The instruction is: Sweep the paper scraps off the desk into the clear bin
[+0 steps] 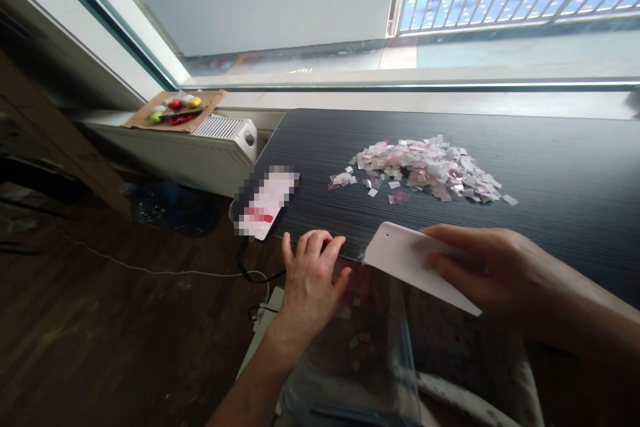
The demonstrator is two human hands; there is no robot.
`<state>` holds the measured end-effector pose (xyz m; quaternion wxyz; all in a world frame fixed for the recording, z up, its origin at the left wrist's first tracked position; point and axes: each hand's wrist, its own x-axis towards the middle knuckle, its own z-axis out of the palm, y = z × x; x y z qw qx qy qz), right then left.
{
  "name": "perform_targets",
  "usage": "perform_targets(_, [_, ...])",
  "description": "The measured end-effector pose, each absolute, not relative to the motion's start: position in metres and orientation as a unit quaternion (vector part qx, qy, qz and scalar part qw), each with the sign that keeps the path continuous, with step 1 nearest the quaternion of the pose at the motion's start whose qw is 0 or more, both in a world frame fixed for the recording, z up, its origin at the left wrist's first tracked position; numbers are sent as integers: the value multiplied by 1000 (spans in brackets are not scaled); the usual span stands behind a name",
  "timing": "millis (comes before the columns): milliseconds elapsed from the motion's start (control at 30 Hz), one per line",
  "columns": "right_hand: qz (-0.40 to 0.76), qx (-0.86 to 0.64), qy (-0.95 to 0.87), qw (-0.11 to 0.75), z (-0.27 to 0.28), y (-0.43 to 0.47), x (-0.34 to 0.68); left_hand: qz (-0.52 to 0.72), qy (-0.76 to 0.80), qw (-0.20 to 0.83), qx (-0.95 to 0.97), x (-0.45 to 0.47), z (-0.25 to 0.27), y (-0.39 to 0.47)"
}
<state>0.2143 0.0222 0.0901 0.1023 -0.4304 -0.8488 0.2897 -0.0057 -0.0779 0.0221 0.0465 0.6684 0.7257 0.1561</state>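
Note:
My right hand [480, 267] grips a white plastic scraper [400, 250], a flat plate with a small hole near one corner. The scraper is tilted at the table's front edge. My left hand [313, 273] rests on that edge with its fingers apart and slightly bent. Just below both hands is a clear plastic bin [405, 347], with a few small pieces visible through its wall. Whether my left fingers also touch its rim, I cannot tell. Beyond the hands, a loose heap of small pale pink and silvery film squares [430, 167] lies on the dark table [320, 140].
A pixelated pale flat object [270, 200] lies at the table's left corner, a black cable below it. Left of the table, a white radiator [220, 153] bears cardboard with colourful small items [175, 107]. A window runs behind. A large clear bottle [175, 207] lies on the floor.

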Motion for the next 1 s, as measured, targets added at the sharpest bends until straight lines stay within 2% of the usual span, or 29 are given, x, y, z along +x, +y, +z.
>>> perform_targets(267, [269,-513,-810,92,92,29,229,206,670,76,709,10,25,-71])
perform_targets(700, [271,-518,-805,101,83,27,235,200,638,73,740,3,29,-87])
perform_targets(1000, [259,-512,-815,81,77,28,240,227,681,15,696,-21,42,-101])
